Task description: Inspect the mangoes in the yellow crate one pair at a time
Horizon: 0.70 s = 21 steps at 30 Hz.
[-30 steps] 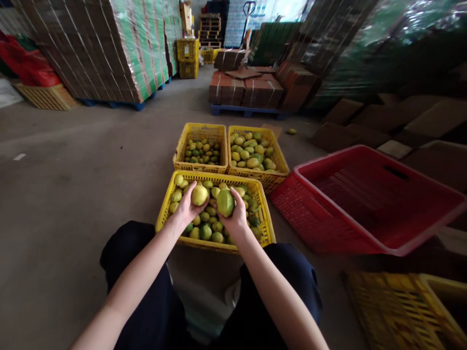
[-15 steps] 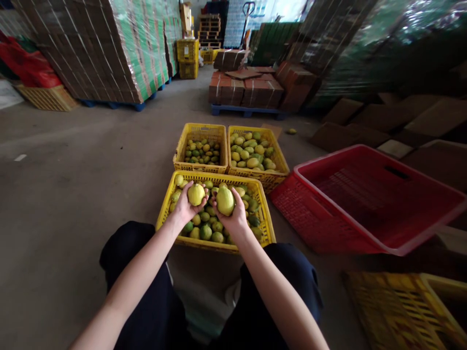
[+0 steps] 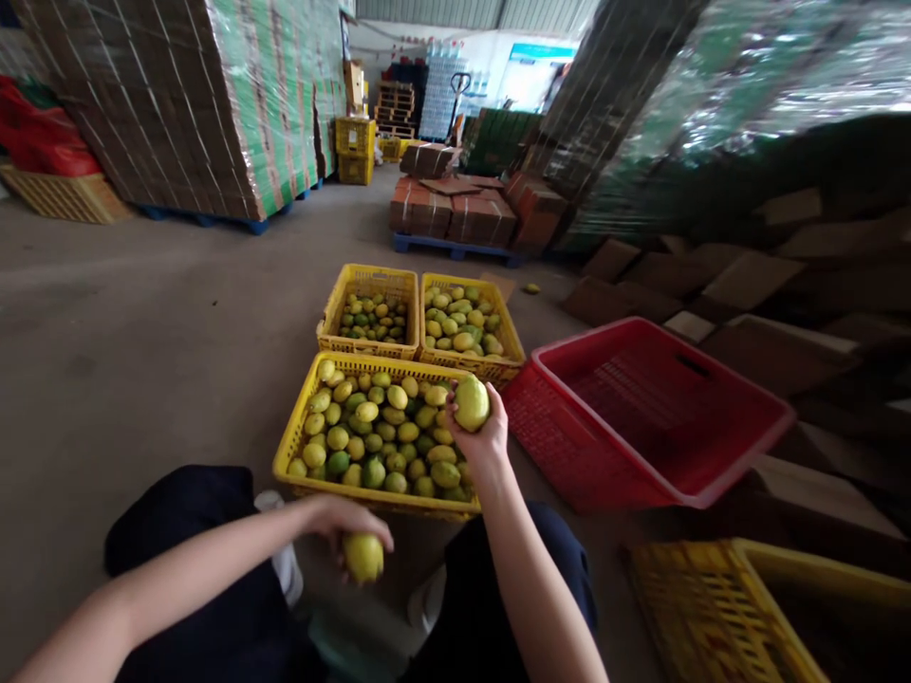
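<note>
My left hand (image 3: 350,527) is closed around a yellow lemon (image 3: 363,558), low between my knees and just in front of the near crate. In my right hand (image 3: 487,438) sits a larger yellow-green lemon (image 3: 472,403), gripped from below over the right side of that crate. The near yellow crate (image 3: 295,417) holds many yellow and green lemons (image 3: 366,412). Behind it stand two more yellow crates, a left one (image 3: 334,308) with small greenish fruit and a right one (image 3: 509,332) with larger yellow fruit.
A red crate (image 3: 569,427) stands tilted at the right, and a yellow crate (image 3: 697,598) is at the lower right. Flattened cardboard (image 3: 747,280) lies beyond. Bundled cardboard (image 3: 448,213) rests on a blue pallet. One fruit (image 3: 530,288) lies on the floor.
My left hand has moved down and toward me with its lemon, out of the near crate's area. My right hand with its lemon has shifted right. The view has tilted up.
</note>
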Tool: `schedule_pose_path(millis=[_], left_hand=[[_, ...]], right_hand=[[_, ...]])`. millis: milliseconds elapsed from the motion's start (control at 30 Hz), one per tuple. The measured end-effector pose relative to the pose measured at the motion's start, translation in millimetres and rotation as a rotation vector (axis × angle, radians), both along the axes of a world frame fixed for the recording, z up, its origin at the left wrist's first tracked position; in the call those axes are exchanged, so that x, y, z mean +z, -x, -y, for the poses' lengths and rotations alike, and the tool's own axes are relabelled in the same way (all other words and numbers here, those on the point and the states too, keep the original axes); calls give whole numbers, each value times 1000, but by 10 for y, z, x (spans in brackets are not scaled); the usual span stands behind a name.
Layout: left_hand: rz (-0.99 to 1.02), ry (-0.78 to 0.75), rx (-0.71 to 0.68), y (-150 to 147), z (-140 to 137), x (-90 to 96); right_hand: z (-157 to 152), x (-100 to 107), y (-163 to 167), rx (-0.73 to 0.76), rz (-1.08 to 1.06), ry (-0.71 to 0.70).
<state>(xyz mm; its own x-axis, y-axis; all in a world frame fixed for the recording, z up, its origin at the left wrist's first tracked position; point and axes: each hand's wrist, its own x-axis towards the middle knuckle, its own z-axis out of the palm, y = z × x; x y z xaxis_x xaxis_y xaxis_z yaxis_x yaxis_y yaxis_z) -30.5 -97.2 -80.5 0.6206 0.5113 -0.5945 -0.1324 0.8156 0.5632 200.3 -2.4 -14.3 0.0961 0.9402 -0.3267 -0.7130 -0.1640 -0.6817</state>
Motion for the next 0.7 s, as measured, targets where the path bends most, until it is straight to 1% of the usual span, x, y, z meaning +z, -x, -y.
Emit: schedule_pose_path(millis=[33,67,133,167,200,233,267,300,333,433,500,533,600,700], left_hand=[[-6,19,50,61,-196,115],[9,-9,192,124,-414,248],[60,-120,583,247,-830,511],[53,-182,762,300,-992,617],[29,-223,899,343,-1107,693],[11,-235,968,372,-1174,735],[-7,-235,989,384,-1195,745],[-25,-215,957,379,-1179,727],[-41,-185,889,359,-1137,686],[-104,-115,601,262,-960,516],[-127,-110,444,225,-869,428],[-133,-120,397,225,-840,401],[-162,-143,365,261,-816,378],[-243,-184,375,365,-834,379]], right_hand=[[12,-1,14,5,-4,3],[21,1,37,6,-13,5],[32,8,95,8,-22,1],[34,13,123,7,-20,-5],[35,18,147,8,-17,-11],[34,24,164,11,-19,-10],[34,31,176,15,-29,4],[33,40,182,18,-47,31],[34,49,184,20,-69,67],[60,72,199,22,-120,197],[116,62,250,24,-127,259],[160,43,294,39,-126,290],[286,-34,415,115,-111,369],[543,-249,615,316,-25,572]])
